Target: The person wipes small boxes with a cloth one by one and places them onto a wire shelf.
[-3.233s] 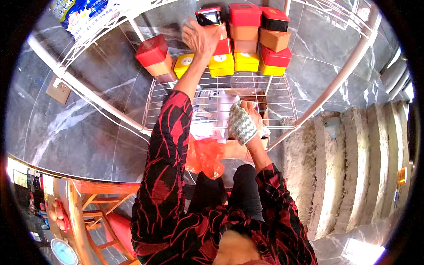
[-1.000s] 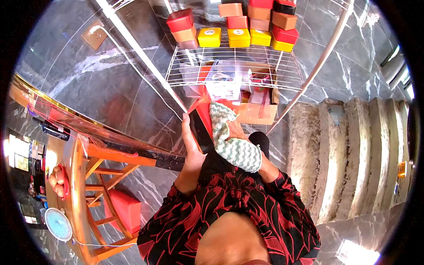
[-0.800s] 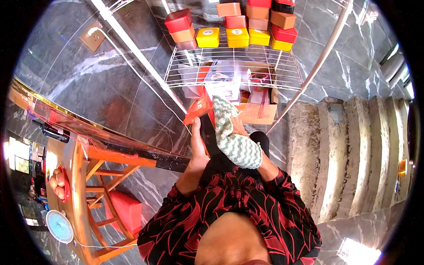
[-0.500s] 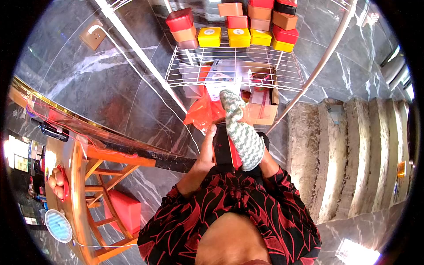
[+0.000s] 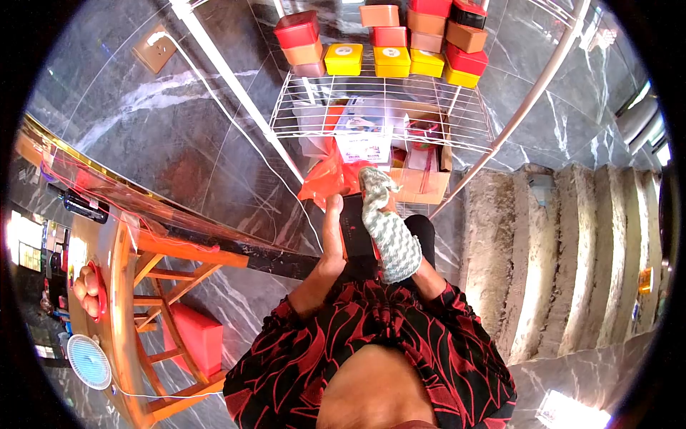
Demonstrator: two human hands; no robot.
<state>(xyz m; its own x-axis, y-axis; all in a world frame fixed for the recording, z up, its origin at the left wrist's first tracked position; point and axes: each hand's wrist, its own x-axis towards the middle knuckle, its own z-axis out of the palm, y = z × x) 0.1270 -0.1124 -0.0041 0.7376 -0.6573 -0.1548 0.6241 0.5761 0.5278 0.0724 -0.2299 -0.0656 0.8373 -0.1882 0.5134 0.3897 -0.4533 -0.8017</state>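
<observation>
Close to my body, a black and red box is held between my two hands. My left hand is wrapped along its left side, thumb pointing up. On the box's right side is my right hand, mostly covered by a green and white zigzag cloth. The cloth lies against the box and hangs over the wrist. Just beyond the hands is a crumpled red plastic bag.
A white wire rack stands ahead, with stacked red, brown and yellow boxes on it. Beneath are a cardboard box and a white carton. A wooden chair is at left, concrete steps at right.
Both hands have come down from the rack to my lap, with a box now between them. The box has turned since a moment ago, and the cloth has shifted along its right side.
</observation>
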